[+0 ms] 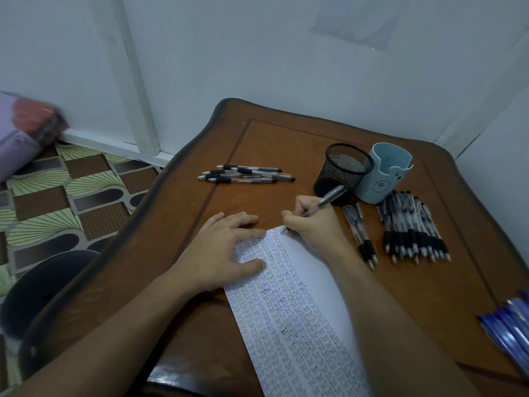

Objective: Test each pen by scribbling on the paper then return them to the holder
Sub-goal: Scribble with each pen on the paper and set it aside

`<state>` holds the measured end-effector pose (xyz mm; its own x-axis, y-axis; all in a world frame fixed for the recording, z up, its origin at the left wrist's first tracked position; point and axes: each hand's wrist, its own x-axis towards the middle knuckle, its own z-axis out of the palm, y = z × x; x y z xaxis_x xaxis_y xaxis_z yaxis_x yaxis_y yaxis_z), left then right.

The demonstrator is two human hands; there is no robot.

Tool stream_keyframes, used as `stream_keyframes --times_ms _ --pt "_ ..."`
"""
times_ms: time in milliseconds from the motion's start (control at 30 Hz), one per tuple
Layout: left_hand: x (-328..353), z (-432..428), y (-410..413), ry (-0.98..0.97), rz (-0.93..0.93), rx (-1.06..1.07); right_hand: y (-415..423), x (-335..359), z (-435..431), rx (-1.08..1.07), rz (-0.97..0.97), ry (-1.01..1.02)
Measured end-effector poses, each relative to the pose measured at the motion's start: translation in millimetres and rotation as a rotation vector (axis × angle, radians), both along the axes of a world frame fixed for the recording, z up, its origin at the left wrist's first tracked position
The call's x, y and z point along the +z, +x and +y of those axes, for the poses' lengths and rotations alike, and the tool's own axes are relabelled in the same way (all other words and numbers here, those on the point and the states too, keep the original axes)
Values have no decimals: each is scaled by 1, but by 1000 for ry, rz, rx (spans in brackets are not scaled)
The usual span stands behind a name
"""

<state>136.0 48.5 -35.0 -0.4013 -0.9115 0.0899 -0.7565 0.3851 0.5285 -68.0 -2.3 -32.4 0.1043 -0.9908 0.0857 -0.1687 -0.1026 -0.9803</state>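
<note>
The brown wooden surface (177, 213) sits in a corner of pale walls. On it lies a long white paper (303, 325), covered with rows of small scribbles and running from the near edge up toward the middle. Both forearms reach in from below. The left hand (226, 250) lies flat with fingers spread and straight, pressing the paper's upper left corner. The right hand (312, 222) rests on the paper's top right edge, fingers curled round a pen (329, 200) — its tip touches the paper at the top edge, and its barrel slants up toward a black mesh holder (343, 170). A pale blue holder (386, 173) stands touching the mesh one. Just right of the hand lie two pens (359, 230), then a larger pile (412, 227); a smaller pile (246, 174) lies farther back — blue pens (509, 328) blur at the right edge.
</note>
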Motion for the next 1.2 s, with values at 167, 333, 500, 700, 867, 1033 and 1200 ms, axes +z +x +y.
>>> stream_keyframes --times_ms 167,333,500,700,867,1033,1200 --pt "0 0 0 -3 -2 1 0 0 -1 25 3 25" --pt "1 0 0 3 -10 -7 -3 -1 -3 15 -50 56" --pt "0 0 0 2 -3 -6 0 -4 -3 11 6 42" --pt "0 1 0 -6 -11 -4 -3 -4 -3 -22 9 10" --pt "1 0 0 -5 -21 -7 -1 -5 -3 13 5 30" --pt "1 1 0 -2 -22 -10 -3 -5 -5 2 -30 32" --pt "0 0 -1 -6 -16 -5 -3 -5 -4 0 -15 20"
